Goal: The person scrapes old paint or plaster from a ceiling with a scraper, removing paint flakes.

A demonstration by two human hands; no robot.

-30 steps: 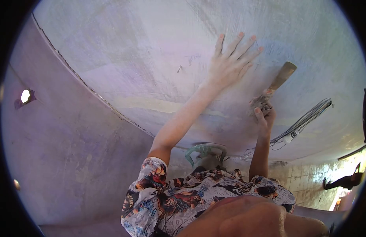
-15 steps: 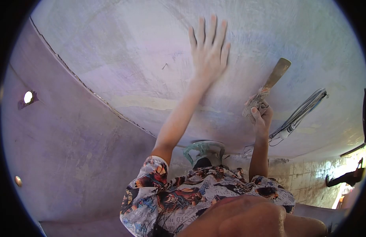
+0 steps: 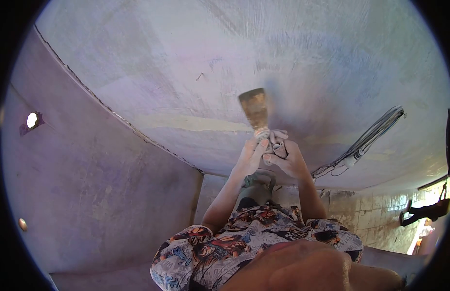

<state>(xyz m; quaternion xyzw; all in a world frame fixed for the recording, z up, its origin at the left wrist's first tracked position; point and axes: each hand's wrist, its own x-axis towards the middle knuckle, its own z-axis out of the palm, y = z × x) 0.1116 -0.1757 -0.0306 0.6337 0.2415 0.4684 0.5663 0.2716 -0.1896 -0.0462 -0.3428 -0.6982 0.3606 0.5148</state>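
Note:
A putty knife (image 3: 254, 107) with a worn, stained blade points up toward the pale plastered surface. Both hands meet at its dusty handle. My left hand (image 3: 250, 157) is closed around the handle from the left, thumb lying along it. My right hand (image 3: 289, 159) is closed against the lower handle from the right, its dusty fingers curled over. A rolled greyish piece (image 3: 280, 150) sticks out between the right fingers; its material I cannot tell. The handle's lower end is partly hidden by the fingers.
A bundle of wires (image 3: 373, 139) hangs from the plastered surface (image 3: 152, 82) at right. A small nail (image 3: 200, 76) sticks out of it. Behind my body stands a greenish plastic seat (image 3: 260, 179). A purplish wall (image 3: 103, 194) runs along the left. Another person (image 3: 426, 212) is far right.
My left hand has come off the plastered surface and down onto the putty knife's handle. My right hand has brought the putty knife left to the middle, and its blade now leans left.

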